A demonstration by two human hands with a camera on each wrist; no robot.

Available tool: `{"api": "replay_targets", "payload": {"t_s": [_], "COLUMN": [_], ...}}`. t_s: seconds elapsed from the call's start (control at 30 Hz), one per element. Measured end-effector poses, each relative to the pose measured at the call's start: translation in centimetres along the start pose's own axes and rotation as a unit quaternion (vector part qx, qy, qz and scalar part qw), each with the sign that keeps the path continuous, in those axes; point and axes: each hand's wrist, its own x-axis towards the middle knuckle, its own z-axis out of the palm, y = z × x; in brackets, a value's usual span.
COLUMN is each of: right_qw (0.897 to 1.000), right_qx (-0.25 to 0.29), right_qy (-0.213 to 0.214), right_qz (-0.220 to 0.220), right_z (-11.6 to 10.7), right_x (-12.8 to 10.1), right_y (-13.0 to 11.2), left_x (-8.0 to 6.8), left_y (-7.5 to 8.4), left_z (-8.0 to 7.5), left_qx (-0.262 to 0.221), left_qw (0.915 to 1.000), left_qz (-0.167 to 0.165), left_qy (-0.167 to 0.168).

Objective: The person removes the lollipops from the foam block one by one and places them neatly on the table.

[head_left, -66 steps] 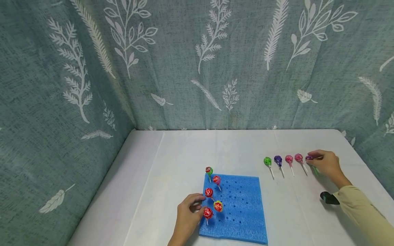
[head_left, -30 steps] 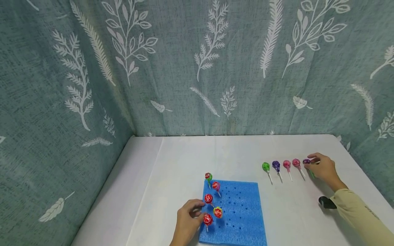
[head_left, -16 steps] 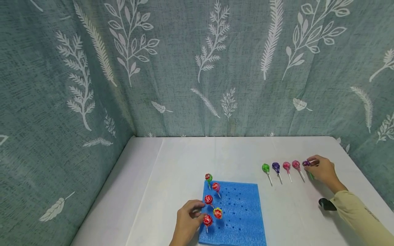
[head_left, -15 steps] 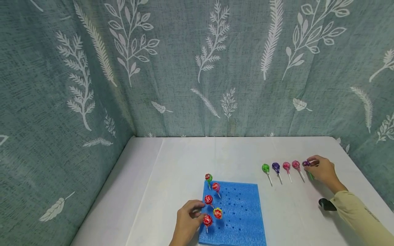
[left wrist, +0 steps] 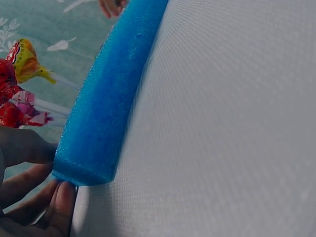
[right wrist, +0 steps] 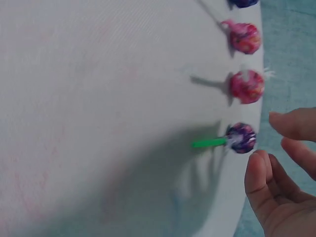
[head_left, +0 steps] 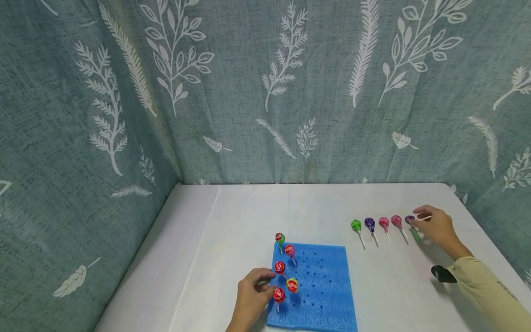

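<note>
My left hand [head_left: 253, 295] grips the left edge of a blue foam block [head_left: 332, 258] dotted with holes. In the left wrist view, its curled fingers meet the block's corner. Red lollipop [head_left: 279, 295], yellow-and-red lollipop [head_left: 292, 285], another red lollipop [head_left: 280, 267], pink-and-red lollipop [head_left: 289, 250] and green-and-red lollipop [head_left: 280, 238] stand in the block by their sticks. At the right, my right hand [head_left: 435, 228] is beside a purple lollipop [right wrist: 241, 138] with a green stick, lying on the table. Thumb and fingers are apart, with nothing visible between them.
Left of that purple lollipop, two pink lollipops [head_left: 396, 221], a dark purple lollipop [head_left: 369, 224] and a green lollipop [head_left: 356, 225] lie in a row. The white table [head_left: 232, 216] is backed by a leaf-patterned curtain [head_left: 232, 92]. A black device [head_left: 443, 274] sits at my right sleeve.
My right fingers have parted from the purple lollipop, which now lies at the right end of the row. My left hand keeps its place on the foam block; the head view tilted slightly upward.
</note>
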Motion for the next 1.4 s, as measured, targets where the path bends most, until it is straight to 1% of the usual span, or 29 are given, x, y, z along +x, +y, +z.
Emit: {"api": "replay_targets", "payload": {"t_s": [0.1, 0.27, 0.33, 0.43, 0.57, 0.87, 1.1, 1.3, 1.4], "right_qw": [1.000, 0.999, 0.998, 0.997, 0.996, 0.990, 0.981, 0.975, 0.969], "right_qx": [-0.001, -0.012, -0.003, 0.013, 0.026, 0.053, 0.080, 0.104, 0.118], "right_qy": [0.013, 0.030, 0.030, 0.024, 0.010, -0.004, -0.008, -0.023, -0.033], "right_qz": [-0.010, -0.032, -0.050, -0.068, -0.087, -0.128, -0.177, -0.195, -0.213], "right_z": [0.5, 2.3, 2.9, 1.4, -0.9, -0.3, 0.7, 2.0, 2.7], "right_x": [0.5, 2.2, 2.5, 0.7, -2.0, -3.2, -4.6, -5.8, -6.3], "right_y": [1.0, 4.7, 5.5, 0.9, -6.2, -9.2, -11.9, -13.7, -14.4], "left_x": [0.0, -0.1, 0.0, 0.0, 0.0, 0.0, 0.0, 0.1, 0.1], "left_y": [0.0, 0.0, 0.0, 0.0, 0.0, 0.0, 0.0, -0.1, -0.1], "left_z": [0.1, 0.2, 0.2, 0.2, 0.2, 0.2, 0.1, 0.1, 0.1], "left_qx": [0.005, 0.010, 0.011, 0.013, 0.012, 0.013, 0.013, 0.008, 0.005], "left_qw": [1.0000, 0.9999, 0.9999, 0.9999, 0.9999, 0.9999, 0.9999, 0.9999, 1.0000], "left_qz": [-0.002, -0.003, -0.001, -0.002, -0.003, -0.003, 0.001, 0.002, 0.001], "left_qy": [0.003, 0.007, 0.008, 0.009, 0.009, 0.008, 0.008, 0.008, 0.005]}}
